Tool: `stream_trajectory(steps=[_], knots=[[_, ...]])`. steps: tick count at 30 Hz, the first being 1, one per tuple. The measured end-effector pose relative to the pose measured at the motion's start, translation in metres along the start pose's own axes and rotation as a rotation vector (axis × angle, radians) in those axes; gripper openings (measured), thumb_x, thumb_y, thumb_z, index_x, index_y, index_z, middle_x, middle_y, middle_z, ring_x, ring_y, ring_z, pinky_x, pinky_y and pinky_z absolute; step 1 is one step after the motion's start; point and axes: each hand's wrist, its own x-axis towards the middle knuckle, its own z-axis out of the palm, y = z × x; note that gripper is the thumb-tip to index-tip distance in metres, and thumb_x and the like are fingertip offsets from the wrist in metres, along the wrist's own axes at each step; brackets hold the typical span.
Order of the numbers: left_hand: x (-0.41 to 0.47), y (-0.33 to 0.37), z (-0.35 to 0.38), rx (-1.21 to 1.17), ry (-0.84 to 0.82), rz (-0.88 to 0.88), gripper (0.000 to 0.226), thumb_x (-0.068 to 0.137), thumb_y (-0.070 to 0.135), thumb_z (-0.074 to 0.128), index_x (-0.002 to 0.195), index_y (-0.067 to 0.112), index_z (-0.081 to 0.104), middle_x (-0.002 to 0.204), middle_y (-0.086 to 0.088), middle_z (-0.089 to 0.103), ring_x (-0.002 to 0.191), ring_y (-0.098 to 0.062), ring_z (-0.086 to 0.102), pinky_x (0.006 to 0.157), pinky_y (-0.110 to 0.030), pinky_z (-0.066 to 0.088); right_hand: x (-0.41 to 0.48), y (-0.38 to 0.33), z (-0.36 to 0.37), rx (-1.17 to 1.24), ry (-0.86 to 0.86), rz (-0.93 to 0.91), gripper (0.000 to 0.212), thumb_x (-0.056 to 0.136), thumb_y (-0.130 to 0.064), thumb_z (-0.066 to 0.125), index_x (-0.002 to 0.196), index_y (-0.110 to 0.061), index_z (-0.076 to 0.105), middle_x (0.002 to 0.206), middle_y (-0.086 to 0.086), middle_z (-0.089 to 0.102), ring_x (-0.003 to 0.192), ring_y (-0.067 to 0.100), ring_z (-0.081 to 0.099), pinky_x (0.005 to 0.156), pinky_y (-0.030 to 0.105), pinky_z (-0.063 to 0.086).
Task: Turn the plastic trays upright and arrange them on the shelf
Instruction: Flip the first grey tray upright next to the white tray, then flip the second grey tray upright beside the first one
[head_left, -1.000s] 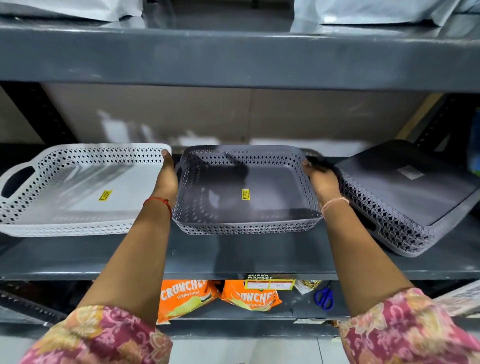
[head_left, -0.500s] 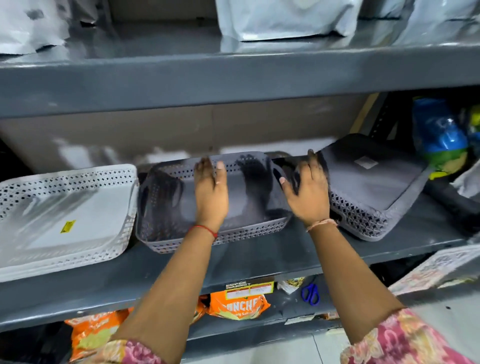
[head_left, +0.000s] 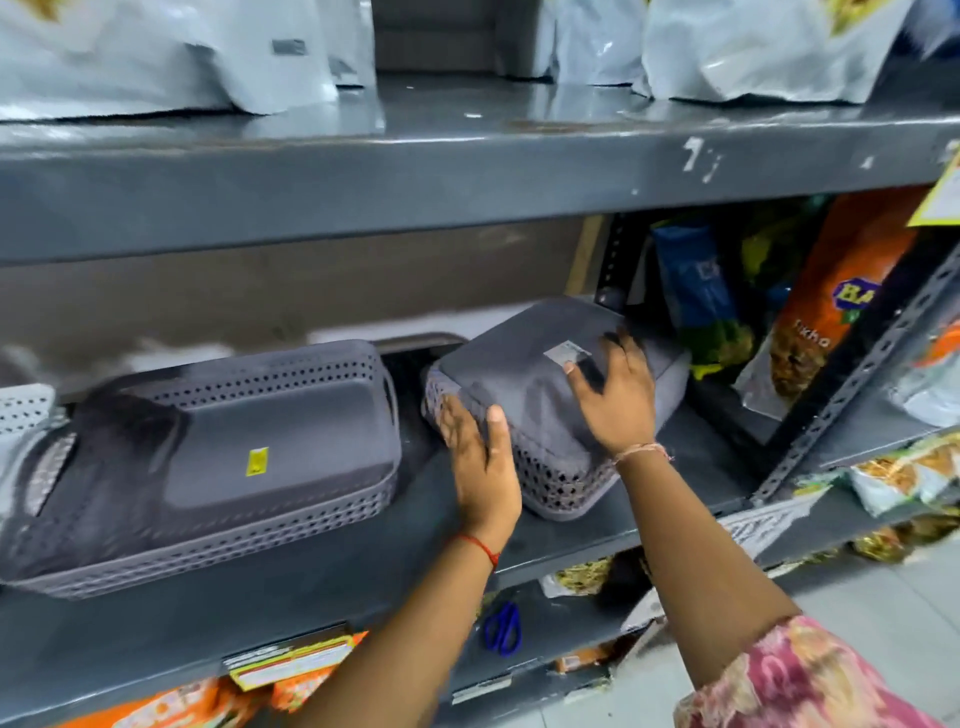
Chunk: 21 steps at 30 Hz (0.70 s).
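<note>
A dark grey perforated tray (head_left: 524, 374) lies upside down and tilted on the grey metal shelf (head_left: 311, 587), right of centre. My left hand (head_left: 483, 462) grips its near left corner, thumb on top. My right hand (head_left: 613, 395) lies flat on its upturned base beside a label, fingers spread. To the left, another grey tray (head_left: 270, 431) with a yellow sticker stands upright on the shelf. The corner of a white tray (head_left: 26, 410) shows at the far left edge.
Snack bags (head_left: 831, 312) and a blue packet (head_left: 696, 291) stand close behind and right of the upturned tray. A slotted metal post (head_left: 852, 384) runs down the right. White bags (head_left: 753, 47) sit on the shelf above. Blue scissors (head_left: 503, 626) lie on the shelf below.
Both hands left the upright grey tray and moved right onto the upside-down tray. My view swung right, so the white tray is almost out of sight.
</note>
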Motion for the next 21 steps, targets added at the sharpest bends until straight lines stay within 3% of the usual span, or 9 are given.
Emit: stream_trajectory(steps=[5, 7, 10, 13, 15, 18, 21], knots=[[-0.004, -0.008, 0.041, 0.000, 0.093, -0.187, 0.064, 0.098, 0.031, 0.031, 0.146, 0.003, 0.000, 0.159, -0.009, -0.006, 0.147, -0.015, -0.007, 0.115, -0.021, -0.007, 0.033, 0.038, -0.012, 0.084, -0.004, 0.199, 0.073, 0.078, -0.054, 0.053, 0.126, 0.001, 0.051, 0.135, 0.025, 0.048, 0.129, 0.038, 0.041, 0.112, 0.047, 0.029], [-0.005, -0.009, 0.049, 0.005, 0.066, -0.207, 0.068, 0.097, 0.031, 0.035, 0.146, 0.003, -0.002, 0.159, -0.009, -0.008, 0.146, -0.015, -0.008, 0.114, -0.020, -0.008, 0.039, 0.053, -0.013, 0.159, 0.030, 0.284, 0.084, 0.074, -0.060, 0.051, 0.131, 0.001, 0.045, 0.141, 0.026, 0.042, 0.133, 0.037, 0.036, 0.114, 0.048, 0.026], [-0.005, -0.016, 0.054, 0.061, 0.053, -0.173, 0.082, 0.091, 0.032, 0.050, 0.146, 0.004, -0.004, 0.158, -0.010, -0.010, 0.146, -0.016, -0.011, 0.108, -0.015, -0.010, 0.042, 0.071, -0.012, 0.297, 0.019, 0.395, 0.088, 0.081, -0.052, 0.059, 0.146, -0.005, 0.023, 0.156, 0.020, 0.018, 0.145, 0.032, 0.015, 0.121, 0.041, 0.012], [-0.004, -0.023, 0.054, 0.071, 0.070, -0.159, 0.089, 0.087, 0.028, 0.058, 0.147, 0.004, -0.003, 0.158, -0.009, -0.009, 0.146, -0.016, -0.011, 0.109, -0.015, -0.008, 0.047, 0.090, -0.007, 0.497, 0.055, 0.439, 0.104, 0.062, -0.070, 0.065, 0.143, -0.013, 0.031, 0.152, 0.013, 0.029, 0.141, 0.028, 0.028, 0.118, 0.047, 0.023], [-0.001, -0.025, 0.053, 0.063, 0.048, -0.157, 0.089, 0.086, 0.023, 0.059, 0.146, 0.006, -0.004, 0.158, -0.006, -0.011, 0.145, -0.014, -0.012, 0.110, -0.016, -0.007, 0.054, 0.133, 0.015, 0.624, 0.021, 0.471, 0.104, 0.051, -0.075, 0.070, 0.136, -0.024, 0.038, 0.145, 0.007, 0.041, 0.133, 0.025, 0.042, 0.113, 0.048, 0.034], [-0.001, -0.032, 0.043, 0.059, 0.006, -0.098, 0.088, 0.086, 0.019, 0.059, 0.146, 0.006, -0.004, 0.158, -0.004, -0.011, 0.139, -0.004, -0.013, 0.110, -0.015, -0.007, 0.045, 0.152, 0.023, 0.746, -0.004, 0.485, 0.096, 0.051, -0.060, 0.082, 0.133, -0.030, 0.042, 0.142, 0.005, 0.046, 0.128, 0.023, 0.049, 0.109, 0.048, 0.039], [0.005, -0.036, 0.020, 0.056, -0.042, -0.093, 0.091, 0.082, 0.025, 0.058, 0.146, 0.009, -0.005, 0.158, -0.003, -0.012, 0.142, -0.008, -0.013, 0.116, -0.023, -0.007, 0.017, 0.112, -0.004, 0.779, 0.129, 0.576, 0.096, 0.062, -0.043, 0.078, 0.142, -0.014, 0.034, 0.149, 0.008, 0.031, 0.136, 0.023, 0.038, 0.116, 0.044, 0.030]])
